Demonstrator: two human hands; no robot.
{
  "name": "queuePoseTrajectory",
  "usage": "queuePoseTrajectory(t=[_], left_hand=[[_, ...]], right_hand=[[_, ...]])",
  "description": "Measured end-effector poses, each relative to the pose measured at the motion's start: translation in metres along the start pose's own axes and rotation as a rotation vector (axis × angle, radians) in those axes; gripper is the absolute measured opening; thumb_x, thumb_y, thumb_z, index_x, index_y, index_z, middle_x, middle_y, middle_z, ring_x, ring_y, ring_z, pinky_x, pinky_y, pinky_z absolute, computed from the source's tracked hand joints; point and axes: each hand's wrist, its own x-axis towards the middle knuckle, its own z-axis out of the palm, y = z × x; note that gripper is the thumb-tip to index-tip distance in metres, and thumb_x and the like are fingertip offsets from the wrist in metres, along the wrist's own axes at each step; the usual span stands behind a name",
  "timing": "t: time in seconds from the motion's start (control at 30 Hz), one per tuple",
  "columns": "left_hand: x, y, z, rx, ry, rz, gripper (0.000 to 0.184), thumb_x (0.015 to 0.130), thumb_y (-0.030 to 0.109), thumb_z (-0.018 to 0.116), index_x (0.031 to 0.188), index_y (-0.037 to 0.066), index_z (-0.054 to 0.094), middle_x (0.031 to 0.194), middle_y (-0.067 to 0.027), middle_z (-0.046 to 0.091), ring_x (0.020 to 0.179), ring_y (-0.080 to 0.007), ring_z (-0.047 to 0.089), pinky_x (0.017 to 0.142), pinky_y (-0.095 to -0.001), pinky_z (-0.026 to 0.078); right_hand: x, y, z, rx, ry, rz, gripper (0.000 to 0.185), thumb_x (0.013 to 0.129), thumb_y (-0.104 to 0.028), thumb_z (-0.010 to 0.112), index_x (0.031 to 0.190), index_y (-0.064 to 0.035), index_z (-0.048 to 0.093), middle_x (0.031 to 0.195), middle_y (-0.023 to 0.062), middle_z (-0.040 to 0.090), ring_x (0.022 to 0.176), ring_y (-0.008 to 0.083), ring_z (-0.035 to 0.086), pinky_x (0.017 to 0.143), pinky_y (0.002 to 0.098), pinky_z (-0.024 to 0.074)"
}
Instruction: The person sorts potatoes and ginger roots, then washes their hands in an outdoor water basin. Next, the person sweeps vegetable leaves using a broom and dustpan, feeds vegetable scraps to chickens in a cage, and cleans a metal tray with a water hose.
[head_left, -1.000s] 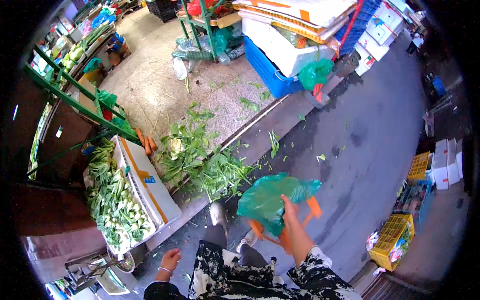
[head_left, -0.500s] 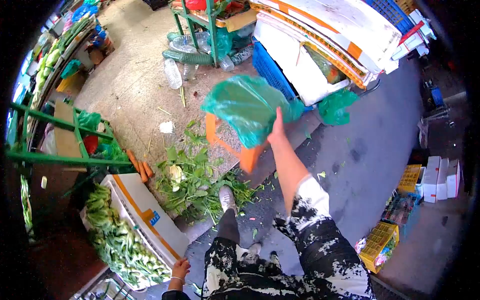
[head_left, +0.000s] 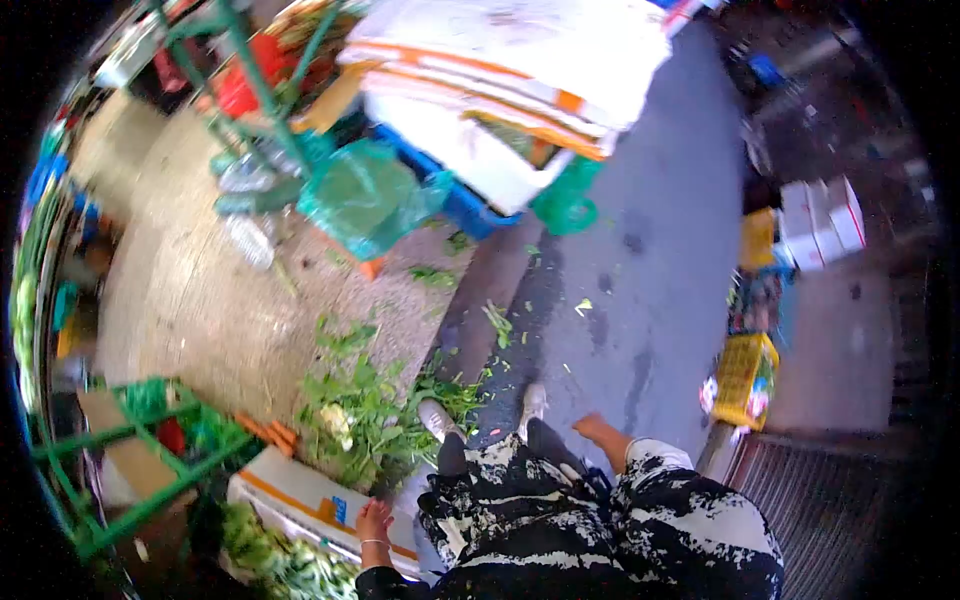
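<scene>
Green plastic (head_left: 358, 190) drapes the orange-legged stool (head_left: 371, 269), out ahead by the blue crate (head_left: 478, 212)! Right hand (head_left: 592, 428) hangs empty, fingers loose, above the roadway; left hand (head_left: 374, 521), half-curled around nothing, hovers near the white foam box (head_left: 290, 478).

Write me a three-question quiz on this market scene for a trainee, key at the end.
1. True or false: the right hand is apart from the green-wrapped stool.
2. Which hand has a white band at its wrist?
3. What lies strewn by the shoes: (a) bottles, (b) leafy greens, (c) carrots?

Key: 1. true; 2. the left hand; 3. b.
</scene>
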Motion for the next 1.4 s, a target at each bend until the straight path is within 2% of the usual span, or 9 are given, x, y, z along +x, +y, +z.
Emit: queuePoseTrajectory(t=[0.03,0.1,0.23,0.37,0.43,0.63,0.73,1.0,1.4], left_hand=[[0.003,0.009,0.007,0.01,-0.036,0.009,0.024,0.08,0.021,0.053,0.101,0.011,0.049,0.078,-0.0034,0.056,0.066,-0.0171,0.057,0.05,-0.0284,0.045],[0.034,0.008,0.008,-0.076,-0.129,0.011,0.025,0.079,0.022,0.054,0.101,0.011,0.049,0.077,-0.0031,0.056,0.067,-0.0173,0.057,0.05,-0.0288,0.045],[0.052,0.055,0.05,-0.077,-0.204,0.045,0.029,0.08,0.023,0.053,0.105,0.012,0.048,0.084,-0.0055,0.056,0.072,-0.0194,0.057,0.053,-0.0298,0.045],[0.038,0.099,0.104,-0.1,-0.258,0.107,0.034,0.082,0.024,0.051,0.113,0.011,0.044,0.097,-0.0092,0.055,0.079,-0.0222,0.056,0.056,-0.032,0.045],[0.036,0.103,0.127,-0.099,-0.192,0.146,0.035,0.082,0.023,0.05,0.114,0.009,0.043,0.098,-0.0097,0.055,0.079,-0.0223,0.056,0.056,-0.0318,0.044],[0.049,0.06,0.203,-0.414,-0.217,0.14,0.013,0.082,0.023,0.045,0.079,0.011,0.047,0.067,-0.0014,0.044,0.056,-0.0174,0.039,0.044,-0.0298,0.027],[0.041,0.031,0.315,-0.274,0.109,0.187,0.016,0.081,0.028,0.045,0.079,0.013,0.048,0.061,-0.0006,0.043,0.054,-0.0177,0.038,0.041,-0.0288,0.022],[-0.086,0.119,0.7,0.512,-0.454,0.867,0.021,0.079,0.01,0.057,0.096,-0.002,0.054,0.089,-0.0087,0.059,0.082,-0.0142,0.055,0.075,-0.0253,0.044],[0.035,0.12,1.026,0.676,-0.298,1.246,0.049,0.068,0.018,0.063,0.112,0.004,0.047,0.109,-0.0133,0.051,0.099,-0.0252,0.05,0.086,-0.034,0.039]], right_hand=[[-0.006,0.046,0.027,-0.23,0.121,-0.276,0.039,0.069,-0.037,0.059,0.077,0.0008,0.062,0.073,0.0182,0.06,0.06,0.0231,0.057,0.056,0.0371,0.0477],[-0.06,0.021,-0.031,0.347,-0.009,0.758,0.028,0.074,-0.029,0.054,0.081,-0.0039,0.063,0.077,0.014,0.061,0.057,0.0213,0.058,0.056,0.0345,0.0483],[-0.058,0.05,-0.07,0.455,0.032,0.812,0.024,0.077,-0.025,0.049,0.087,-0.008,0.062,0.079,0.0104,0.061,0.054,0.023,0.058,0.05,0.0352,0.0476],[0.031,0.116,-0.058,0.137,0.453,-0.117,0.024,0.079,-0.025,0.045,0.084,-0.0053,0.059,0.075,0.0111,0.058,0.052,0.0238,0.057,0.046,0.036,0.0465],[-0.005,0.041,-0.176,0.54,0.085,0.338,0.023,0.077,-0.022,0.044,0.085,-0.0058,0.058,0.077,0.0107,0.059,0.055,0.0249,0.058,0.053,0.0366,0.048],[0.186,0.137,-0.218,0.247,-0.173,-0.12,0.023,0.072,-0.029,0.054,0.083,-0.0094,0.059,0.075,0.0083,0.058,0.06,0.0219,0.057,0.053,0.0356,0.0483],[0.203,0.176,-0.339,0.733,0.091,-0.007,0.021,0.073,-0.027,0.056,0.081,-0.0082,0.059,0.068,0.0056,0.057,0.056,0.017,0.053,0.05,0.0337,0.0448],[0.194,0.179,-0.702,1.313,0.73,-0.506,0.036,0.083,-0.04,0.048,0.103,-0.0108,0.051,0.085,0.004,0.059,0.072,0.0124,0.055,0.054,0.0243,0.0425],[0.251,0.108,-0.852,1.466,-0.041,-0.642,0.078,0.077,-0.065,0.029,0.133,-0.0187,0.003,0.118,0.0281,0.039,0.1,0.0417,0.049,0.08,0.0553,0.0399]])
